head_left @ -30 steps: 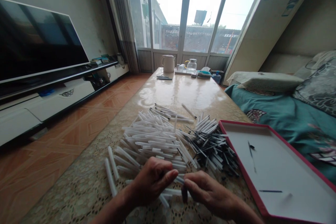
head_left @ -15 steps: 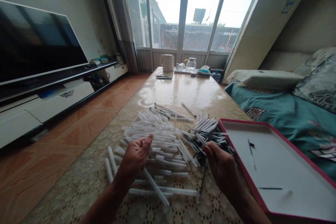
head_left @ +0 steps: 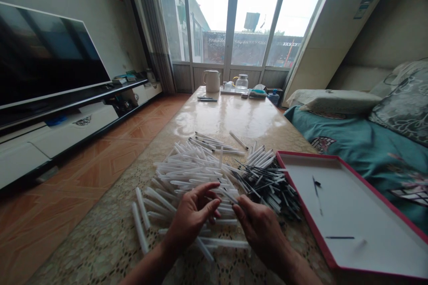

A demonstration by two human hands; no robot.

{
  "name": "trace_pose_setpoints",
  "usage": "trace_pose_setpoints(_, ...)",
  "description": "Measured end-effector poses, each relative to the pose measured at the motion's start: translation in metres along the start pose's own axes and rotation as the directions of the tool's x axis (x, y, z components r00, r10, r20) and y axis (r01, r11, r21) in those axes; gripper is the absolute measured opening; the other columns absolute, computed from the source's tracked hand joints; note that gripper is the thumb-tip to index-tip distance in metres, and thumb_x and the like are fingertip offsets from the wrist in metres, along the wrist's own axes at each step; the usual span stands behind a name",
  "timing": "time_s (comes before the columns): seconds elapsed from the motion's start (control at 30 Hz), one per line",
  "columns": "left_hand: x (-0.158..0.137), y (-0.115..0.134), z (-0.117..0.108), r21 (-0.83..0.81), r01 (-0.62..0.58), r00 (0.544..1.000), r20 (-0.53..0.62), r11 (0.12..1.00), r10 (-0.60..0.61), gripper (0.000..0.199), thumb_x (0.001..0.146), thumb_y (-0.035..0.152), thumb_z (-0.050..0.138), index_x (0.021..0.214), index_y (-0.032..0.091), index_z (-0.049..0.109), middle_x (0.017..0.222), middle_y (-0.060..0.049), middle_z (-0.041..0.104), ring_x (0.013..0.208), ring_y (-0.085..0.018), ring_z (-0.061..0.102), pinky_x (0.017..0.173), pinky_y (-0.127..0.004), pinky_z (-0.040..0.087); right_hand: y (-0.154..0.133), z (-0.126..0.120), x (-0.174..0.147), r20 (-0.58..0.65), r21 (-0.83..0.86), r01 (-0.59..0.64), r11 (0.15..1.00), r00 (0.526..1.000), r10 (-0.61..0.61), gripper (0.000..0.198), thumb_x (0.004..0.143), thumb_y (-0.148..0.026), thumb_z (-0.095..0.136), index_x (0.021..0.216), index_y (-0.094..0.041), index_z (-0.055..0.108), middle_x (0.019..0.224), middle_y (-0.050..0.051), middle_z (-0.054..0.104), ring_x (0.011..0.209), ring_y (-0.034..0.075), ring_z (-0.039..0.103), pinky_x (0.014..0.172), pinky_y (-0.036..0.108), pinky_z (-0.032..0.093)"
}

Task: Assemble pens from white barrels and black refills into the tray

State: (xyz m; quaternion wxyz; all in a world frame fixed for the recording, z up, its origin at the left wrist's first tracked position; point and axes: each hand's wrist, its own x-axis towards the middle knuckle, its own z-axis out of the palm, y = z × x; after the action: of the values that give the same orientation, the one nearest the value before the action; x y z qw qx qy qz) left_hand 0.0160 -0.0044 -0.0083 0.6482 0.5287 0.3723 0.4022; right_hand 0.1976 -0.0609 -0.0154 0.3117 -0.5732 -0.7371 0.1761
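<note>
My right hand (head_left: 262, 222) is closed, its thumb and fingers pinching a slim whitish pen tube (head_left: 229, 195) that points up and left. Close to the tube's far end is my left hand (head_left: 195, 211), with thumb and index finger apart and nothing plainly between them. Beneath and beyond both hands spreads a pile of translucent white pen barrels (head_left: 187, 164). Right of it lies a heap of dark pen refills (head_left: 267, 180). My left hand hides part of the barrels, including the upper end of a loose barrel (head_left: 204, 249) near the front.
A shallow red-rimmed box (head_left: 321, 249) on the right holds a few dark pieces. More dark-tipped pens (head_left: 217, 143) lie behind the pile on the patterned table (head_left: 100, 245). A jug (head_left: 211, 81) and a glass pot (head_left: 241, 82) stand at the far end.
My right hand has moved left with the tube, away from the refill heap. My left hand has shifted right and its fingers have spread, bringing the hands close together.
</note>
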Motion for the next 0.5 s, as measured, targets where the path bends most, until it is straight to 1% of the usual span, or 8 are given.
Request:
trace_pose_setpoints(0.1,-0.003,-0.009,0.008,-0.106,0.13,0.987,0.112,0.986,-0.118,0.045,0.066,0.039,0.08,0.101,0.013,0.068,0.066,-0.001,0.066,0.041,-0.008,0.052,0.038,-0.019,0.041,-0.007,0.004,0.001,0.034,-0.055,0.084,0.995,0.996,-0.083,0.031,0.099,-0.031,0.033,0.086,-0.018,0.058,0.074,0.005,0.066,0.066,0.016,0.064,0.059,0.023,0.038)
trace_pose_setpoints(0.13,-0.003,-0.012,0.009,-0.133,0.149,0.984,0.119,0.98,-0.133,0.043,0.066,0.04,0.08,0.096,0.012,0.07,0.06,0.0,0.064,0.04,-0.007,0.05,0.038,-0.018,0.04,-0.008,0.005,0.001,0.043,-0.038,0.109,0.993,0.993,-0.107,0.03,0.099,-0.031,0.033,0.09,-0.018,0.059,0.077,0.006,0.067,0.068,0.017,0.064,0.06,0.023,0.039)
trace_pose_setpoints(0.2,-0.002,-0.013,0.009,-0.189,0.152,0.987,0.078,0.97,-0.139,0.038,0.065,0.042,0.081,0.085,0.011,0.071,0.054,0.001,0.061,0.041,-0.007,0.049,0.039,-0.017,0.04,-0.009,0.004,0.001,0.025,0.044,0.107,0.993,0.994,-0.108,0.028,0.098,-0.034,0.036,0.099,-0.018,0.059,0.08,0.006,0.067,0.07,0.017,0.064,0.061,0.023,0.041)
trace_pose_setpoints(0.23,-0.001,-0.013,0.007,-0.219,0.141,0.99,0.038,0.965,-0.136,0.038,0.064,0.042,0.082,0.082,0.011,0.071,0.054,0.001,0.061,0.043,-0.007,0.051,0.04,-0.017,0.04,-0.008,0.003,0.002,0.0,0.109,0.07,0.992,0.997,-0.071,0.03,0.098,-0.037,0.037,0.099,-0.017,0.059,0.077,0.005,0.066,0.068,0.016,0.063,0.06,0.023,0.042)
trace_pose_setpoints(0.3,0.001,-0.009,0.001,-0.276,0.11,0.989,-0.062,0.955,-0.132,0.038,0.06,0.042,0.084,0.08,0.012,0.071,0.057,0.0,0.062,0.047,-0.008,0.053,0.041,-0.017,0.04,-0.003,0.002,0.001,-0.037,0.288,-0.057,0.956,0.997,0.07,0.038,0.098,-0.045,0.034,0.088,-0.017,0.058,0.064,0.001,0.059,0.057,0.013,0.057,0.053,0.021,0.04)
trace_pose_setpoints(0.37,0.003,-0.004,-0.005,-0.311,0.085,0.982,-0.136,0.947,-0.132,0.039,0.057,0.041,0.085,0.08,0.012,0.071,0.059,0.001,0.063,0.048,-0.007,0.053,0.041,-0.016,0.039,0.003,0.003,0.001,-0.011,0.478,-0.176,0.861,0.979,0.206,0.047,0.098,-0.052,0.029,0.076,-0.018,0.053,0.053,-0.004,0.047,0.044,0.01,0.045,0.044,0.02,0.034)
trace_pose_setpoints(0.43,0.004,-0.001,-0.009,-0.316,0.085,0.978,-0.156,0.945,-0.14,0.04,0.056,0.041,0.086,0.079,0.012,0.071,0.059,0.001,0.063,0.048,-0.007,0.052,0.041,-0.015,0.039,0.009,0.006,0.0,0.042,0.599,-0.237,0.764,0.963,0.266,0.05,0.095,-0.059,0.031,0.073,-0.018,0.051,0.05,-0.006,0.039,0.04,0.008,0.036,0.039,0.019,0.029)
trace_pose_setpoints(0.5,0.003,0.001,-0.01,-0.312,0.093,0.977,-0.152,0.945,-0.147,0.04,0.056,0.041,0.086,0.079,0.012,0.072,0.058,0.001,0.063,0.048,-0.007,0.052,0.041,-0.015,0.038,0.014,0.008,0.0,0.066,0.632,-0.25,0.734,0.96,0.271,0.049,0.093,-0.061,0.036,0.073,-0.018,0.052,0.051,-0.007,0.037,0.041,0.008,0.033,0.039,0.019,0.027)
